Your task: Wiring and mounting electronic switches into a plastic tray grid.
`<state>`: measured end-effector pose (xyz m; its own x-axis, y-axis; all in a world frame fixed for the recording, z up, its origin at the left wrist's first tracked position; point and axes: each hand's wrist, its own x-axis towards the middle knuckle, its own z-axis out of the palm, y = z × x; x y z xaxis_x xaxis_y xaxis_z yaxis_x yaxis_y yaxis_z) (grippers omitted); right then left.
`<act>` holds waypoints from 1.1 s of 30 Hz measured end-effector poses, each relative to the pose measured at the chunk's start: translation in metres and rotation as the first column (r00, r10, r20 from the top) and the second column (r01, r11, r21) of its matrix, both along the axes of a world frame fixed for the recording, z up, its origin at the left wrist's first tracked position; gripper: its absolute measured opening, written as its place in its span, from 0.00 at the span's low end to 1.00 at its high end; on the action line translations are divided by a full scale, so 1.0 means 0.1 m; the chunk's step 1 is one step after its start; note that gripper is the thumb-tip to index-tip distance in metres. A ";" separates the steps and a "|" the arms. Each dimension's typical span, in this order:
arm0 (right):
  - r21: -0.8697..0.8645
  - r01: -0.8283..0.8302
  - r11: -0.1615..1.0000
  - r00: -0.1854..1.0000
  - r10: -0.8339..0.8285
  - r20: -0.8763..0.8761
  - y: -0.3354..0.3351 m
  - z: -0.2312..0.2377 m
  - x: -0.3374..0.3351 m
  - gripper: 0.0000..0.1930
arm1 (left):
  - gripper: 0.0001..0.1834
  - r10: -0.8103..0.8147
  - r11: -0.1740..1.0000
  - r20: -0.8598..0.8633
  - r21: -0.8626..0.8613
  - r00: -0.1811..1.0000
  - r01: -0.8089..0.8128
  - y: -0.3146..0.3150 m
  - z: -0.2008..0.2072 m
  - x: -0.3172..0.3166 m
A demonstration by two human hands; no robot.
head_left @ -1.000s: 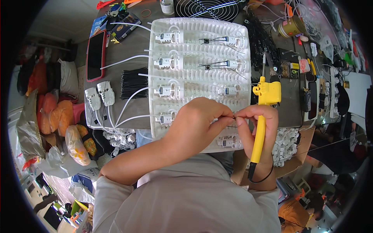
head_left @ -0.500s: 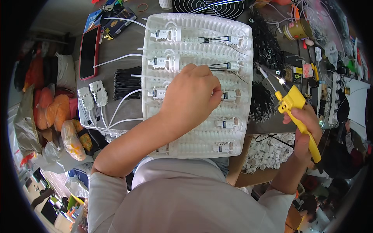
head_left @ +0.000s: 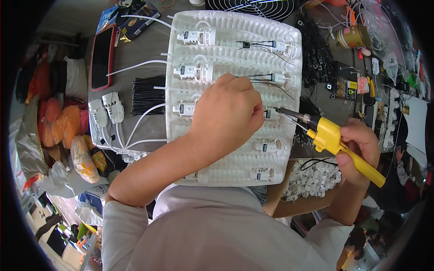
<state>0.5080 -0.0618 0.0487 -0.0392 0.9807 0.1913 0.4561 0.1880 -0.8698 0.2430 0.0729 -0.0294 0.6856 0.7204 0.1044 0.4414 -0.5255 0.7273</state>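
Note:
My right hand (head_left: pixel 359 151) grips a yellow soldering gun (head_left: pixel 329 134). Its dark tip reaches in from the right to a white plastic fitting (head_left: pixel 272 114) in the third row of a white ribbed tray (head_left: pixel 226 172). My left hand (head_left: pixel 228 110) lies over the tray's middle with its fingers pinched together beside that fitting; whatever is between them is hidden. Two fittings higher up the right column, such as the upper one (head_left: pixel 281 47), carry thin black wires (head_left: pixel 260 44). White fittings with white tubes, one a fitting (head_left: pixel 194 71), line the left column.
Bundled black wires (head_left: pixel 148 95) lie left of the tray, more black leads (head_left: pixel 316 56) at its right. A red-edged phone (head_left: pixel 103 58) and two white housings (head_left: pixel 113 107) sit at left. Below right, a cardboard box (head_left: pixel 312 180) holds small white parts. A fan grille (head_left: pixel 251 8) stands behind.
My right hand has swung the soldering gun's tip left and down, from beside the tray to the third-row fitting. My left hand has shifted slightly right, still pinched.

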 end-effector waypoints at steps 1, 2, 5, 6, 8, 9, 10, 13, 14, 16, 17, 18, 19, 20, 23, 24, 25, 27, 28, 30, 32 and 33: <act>0.007 -0.050 0.999 0.998 0.049 0.035 0.04 0.02 -0.02 0.25 | 0.03 0.002 1.000 -0.011 -0.004 1.000 -0.002 0.00 0.01 0.00; 0.011 -0.099 0.995 0.993 0.098 0.071 0.08 0.04 -0.04 0.24 | 0.03 0.004 1.000 -0.022 -0.009 1.000 -0.004 0.00 0.01 0.00; -0.027 -0.153 0.988 0.977 0.155 0.146 0.18 0.15 -0.08 0.22 | 0.03 0.012 1.000 -0.017 0.009 1.000 -0.011 0.00 0.01 0.00; -0.028 -0.156 0.987 0.977 0.159 0.145 0.19 0.18 -0.08 0.22 | 0.03 0.015 1.000 -0.018 0.008 1.000 -0.015 0.00 0.01 0.00; -0.124 -0.202 0.972 0.960 0.221 0.170 0.20 0.24 -0.08 0.22 | 0.03 0.016 1.000 -0.036 0.000 0.999 -0.016 0.00 0.02 0.00; -0.125 -0.204 0.971 0.960 0.223 0.169 0.22 0.23 -0.08 0.22 | 0.03 0.018 1.000 -0.037 -0.002 0.999 -0.018 0.00 0.01 0.00; -0.097 -0.242 0.965 0.948 0.257 0.190 0.26 0.23 -0.07 0.22 | 0.03 0.017 1.000 -0.028 0.010 0.999 -0.017 0.00 0.01 0.00; -0.049 -0.278 0.959 0.932 0.282 0.229 0.30 0.23 -0.12 0.20 | 0.03 0.015 1.000 -0.027 0.019 1.000 -0.015 0.00 0.01 0.00; -0.028 -0.276 0.961 0.930 0.274 0.247 0.31 0.23 -0.13 0.19 | 0.04 0.013 1.000 -0.035 0.019 0.999 -0.013 0.00 0.01 0.00; -0.026 -0.297 0.955 0.920 0.293 0.260 0.33 0.23 -0.12 0.18 | 0.04 0.016 1.000 -0.035 0.023 0.999 -0.015 0.00 0.00 0.00; -0.024 -0.317 0.948 0.910 0.311 0.275 0.33 0.23 -0.11 0.17 | 0.04 0.017 0.999 -0.034 0.029 0.999 -0.016 0.00 0.00 0.01; -0.024 -0.318 0.948 0.910 0.312 0.272 0.33 0.23 -0.12 0.17 | 0.04 0.018 0.999 -0.037 0.028 0.999 -0.017 0.00 -0.01 0.01; -0.026 -0.309 0.951 0.912 0.304 0.275 0.34 0.24 -0.14 0.16 | 0.04 0.018 1.000 -0.042 0.025 0.999 -0.017 0.00 -0.01 0.01; -0.028 -0.300 0.953 0.914 0.296 0.278 0.34 0.25 -0.15 0.16 | 0.04 0.018 1.000 -0.048 0.022 0.999 -0.017 0.00 -0.01 0.00; -0.023 -0.308 0.951 0.914 0.303 0.272 0.34 0.24 -0.14 0.17 | 0.04 0.019 0.999 -0.026 0.042 0.999 -0.018 -0.01 0.00 0.01; -0.023 -0.308 0.951 0.914 0.303 0.271 0.34 0.23 -0.14 0.17 | 0.04 0.019 0.999 -0.027 0.043 0.999 -0.018 -0.01 0.00 0.01; -0.035 -0.293 0.956 0.916 0.291 0.275 0.33 0.23 -0.15 0.18 | 0.04 0.019 0.999 -0.032 0.042 0.999 -0.018 0.00 -0.01 0.01; -0.047 -0.277 0.960 0.919 0.279 0.280 0.33 0.23 -0.15 0.19 | 0.04 0.020 0.999 -0.036 0.042 0.999 -0.019 0.00 -0.01 0.01; -0.040 -0.285 0.958 0.915 0.284 0.285 0.32 0.22 -0.15 0.20 | 0.04 0.019 0.999 -0.033 0.043 0.999 -0.018 0.00 -0.01 0.01; -0.033 -0.293 0.956 0.912 0.290 0.291 0.32 0.21 -0.15 0.21 | 0.04 0.018 0.999 -0.029 0.043 0.999 -0.017 -0.01 -0.01 0.01; -0.036 -0.289 0.957 0.912 0.287 0.293 0.32 0.21 -0.15 0.21 | 0.04 0.019 0.999 -0.037 0.035 0.999 -0.018 0.00 -0.01 0.01; -0.036 -0.289 0.957 0.912 0.286 0.293 0.32 0.21 -0.15 0.21 | 0.04 0.019 0.999 -0.037 0.035 0.999 -0.017 0.00 -0.01 0.01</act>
<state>0.4928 -0.0297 0.0697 -0.3748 0.9170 0.1364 0.6145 0.3559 -0.7041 0.2436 0.0725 -0.0301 0.6766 0.7290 0.1039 0.4778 -0.5420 0.6913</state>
